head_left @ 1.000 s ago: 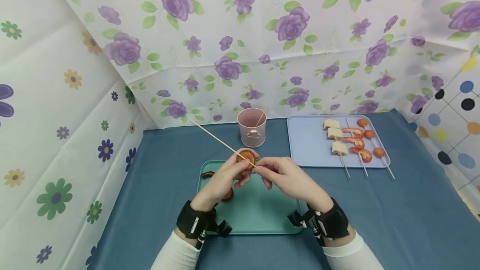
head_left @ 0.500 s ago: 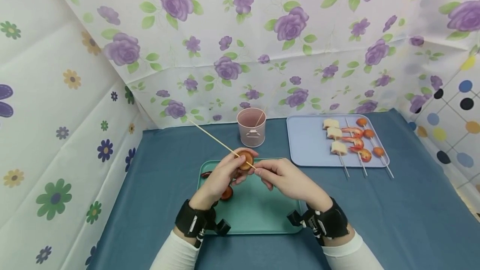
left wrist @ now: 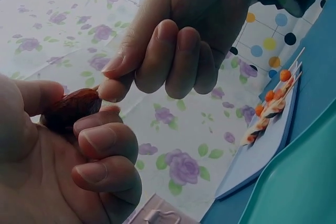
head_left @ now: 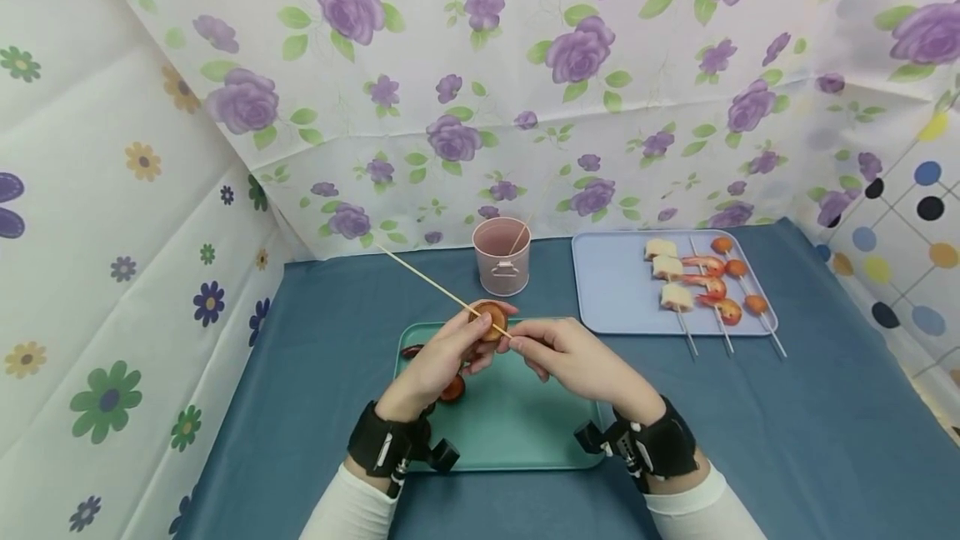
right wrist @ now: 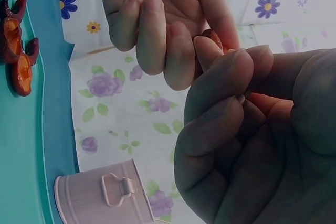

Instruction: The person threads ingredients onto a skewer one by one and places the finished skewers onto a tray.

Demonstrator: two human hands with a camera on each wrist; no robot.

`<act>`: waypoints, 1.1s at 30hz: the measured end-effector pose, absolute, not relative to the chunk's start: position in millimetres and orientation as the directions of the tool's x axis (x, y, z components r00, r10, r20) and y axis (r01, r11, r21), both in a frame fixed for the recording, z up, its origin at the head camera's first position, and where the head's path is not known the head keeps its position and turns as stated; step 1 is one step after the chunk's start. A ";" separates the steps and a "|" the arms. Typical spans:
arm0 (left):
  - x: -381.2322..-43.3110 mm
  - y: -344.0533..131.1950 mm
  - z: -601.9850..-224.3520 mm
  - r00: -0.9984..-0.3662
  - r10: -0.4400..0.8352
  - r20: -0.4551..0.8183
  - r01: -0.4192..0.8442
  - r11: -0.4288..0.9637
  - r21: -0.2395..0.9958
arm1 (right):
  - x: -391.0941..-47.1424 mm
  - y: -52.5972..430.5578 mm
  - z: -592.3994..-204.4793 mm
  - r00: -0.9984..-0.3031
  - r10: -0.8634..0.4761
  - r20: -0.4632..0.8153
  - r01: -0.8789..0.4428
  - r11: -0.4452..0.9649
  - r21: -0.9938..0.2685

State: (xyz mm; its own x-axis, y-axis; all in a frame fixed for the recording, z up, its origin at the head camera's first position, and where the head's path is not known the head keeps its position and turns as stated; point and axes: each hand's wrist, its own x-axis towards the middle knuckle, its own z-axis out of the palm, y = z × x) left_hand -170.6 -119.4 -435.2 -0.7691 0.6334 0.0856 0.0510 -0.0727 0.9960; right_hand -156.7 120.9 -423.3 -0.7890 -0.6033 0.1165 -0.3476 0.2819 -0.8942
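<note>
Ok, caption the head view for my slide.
Left hand pinches a round brown piece, right hand a skewer, over a green tray.

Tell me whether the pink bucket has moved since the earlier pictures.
No: in the head view, the pink bucket keeps the same place and gap beside the lavender tray.

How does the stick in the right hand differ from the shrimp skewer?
The stick has one brown disc against it, piercing unclear; the shrimp skewer carries three shrimp.
The stick is pinched by the right hand, the disc by the left hand; the shrimp skewer lies on the blue tray, one end past its edge.
Both are thin and straight.
</note>
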 end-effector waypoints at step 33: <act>-188.8 -170.3 -434.5 -0.823 0.567 -0.030 0.376 0.584 0.719 | -162.3 146.4 -416.5 -0.872 -0.479 0.101 -0.301 0.361 -0.883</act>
State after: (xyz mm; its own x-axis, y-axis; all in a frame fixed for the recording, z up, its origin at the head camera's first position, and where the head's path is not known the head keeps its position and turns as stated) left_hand -188.8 -170.3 -434.5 -0.8231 0.5671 -0.0305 0.3761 0.5844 0.7190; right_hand -162.3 146.4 -416.5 -0.8721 -0.4787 0.1013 -0.3008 0.3612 -0.8826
